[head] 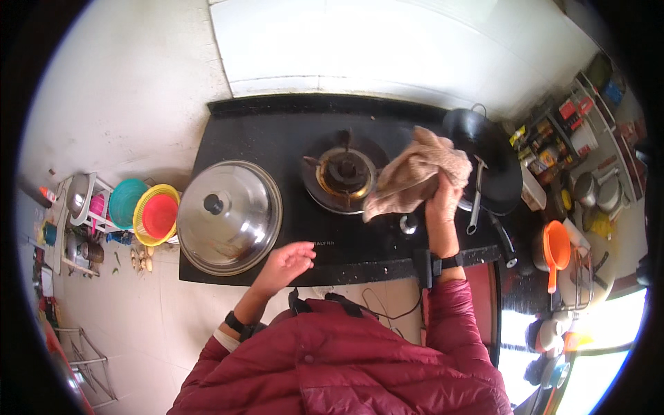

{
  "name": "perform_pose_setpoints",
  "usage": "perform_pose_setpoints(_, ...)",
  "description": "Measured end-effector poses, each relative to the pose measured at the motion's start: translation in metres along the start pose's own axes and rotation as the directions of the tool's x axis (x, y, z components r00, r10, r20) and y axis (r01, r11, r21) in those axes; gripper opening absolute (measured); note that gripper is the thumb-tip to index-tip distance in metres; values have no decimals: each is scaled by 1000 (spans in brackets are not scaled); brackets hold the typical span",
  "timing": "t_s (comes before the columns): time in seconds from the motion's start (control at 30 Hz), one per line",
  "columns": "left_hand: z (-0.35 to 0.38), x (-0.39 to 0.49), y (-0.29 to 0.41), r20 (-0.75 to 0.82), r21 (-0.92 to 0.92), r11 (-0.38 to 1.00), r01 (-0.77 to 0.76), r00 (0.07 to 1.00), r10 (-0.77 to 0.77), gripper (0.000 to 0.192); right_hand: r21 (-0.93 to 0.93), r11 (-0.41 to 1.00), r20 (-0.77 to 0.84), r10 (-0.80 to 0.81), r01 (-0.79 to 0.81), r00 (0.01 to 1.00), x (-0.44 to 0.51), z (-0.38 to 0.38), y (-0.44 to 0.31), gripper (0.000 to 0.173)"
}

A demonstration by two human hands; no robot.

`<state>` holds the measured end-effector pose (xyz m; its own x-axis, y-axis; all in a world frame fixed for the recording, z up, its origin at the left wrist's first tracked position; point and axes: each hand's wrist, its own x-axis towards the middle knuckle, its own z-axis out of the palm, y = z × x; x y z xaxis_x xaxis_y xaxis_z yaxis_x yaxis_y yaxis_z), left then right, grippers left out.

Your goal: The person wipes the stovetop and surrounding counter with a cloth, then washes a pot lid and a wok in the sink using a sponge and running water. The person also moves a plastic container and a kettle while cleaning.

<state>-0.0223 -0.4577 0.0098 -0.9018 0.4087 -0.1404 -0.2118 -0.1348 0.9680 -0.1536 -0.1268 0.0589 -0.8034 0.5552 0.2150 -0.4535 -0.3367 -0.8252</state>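
A brown cloth (417, 168) is bunched in my right hand (445, 205), raised above the right part of the black gas stove (249, 132). Part of the cloth overlaps the view of the burner (346, 174). Below it, a control knob (408, 224) shows on the stove top. My left hand (288, 264) is held over the stove's front edge, fingers apart and holding nothing. Beside it on the left, a domed metal lid (231, 215) with a black knob covers what lies under it.
A dark wok (485, 150) with a metal ladle (477, 194) occupies the stove's right end. Farther right are an orange dipper (556, 249) and shelves with pots (586, 189). Colored baskets (137, 228) stand left of the stove. A white wall (363, 52) rises behind it.
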Motion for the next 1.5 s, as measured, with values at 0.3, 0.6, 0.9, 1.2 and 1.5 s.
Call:
perform_pose_setpoints(0.3, -17, -46, -29, -180, -44, 984, 175, 967, -180, 29, -967, 224, -110, 69, -123, 992, 114, -99, 170, 47)
perform_pose_setpoints(0.6, -17, -96, 0, -559, -99, 945, 313, 768, -313, 30, -995, 98, 4, 298, -26, 954, 291, -62, 243, 28)
perform_pose_setpoints(0.9, 0, -131, 4, -777, -280, 914, 293, 491, -395, 28, -689, 713, 712, 700, -128, 65, 235, 104, 234, 23)
perform_pose_setpoints(1.2, -21, -144, -19, -730, -195, 949, 249, 609, -310, 30, -841, 536, 499, 821, -75, 276, 206, 183, 130, 40)
perform_pose_setpoints(1.5, -49, -135, -21, -605, -101, 974, 204, 765, -223, 27, -473, 852, 376, 426, -225, 823, 190, 187, -11, 36)
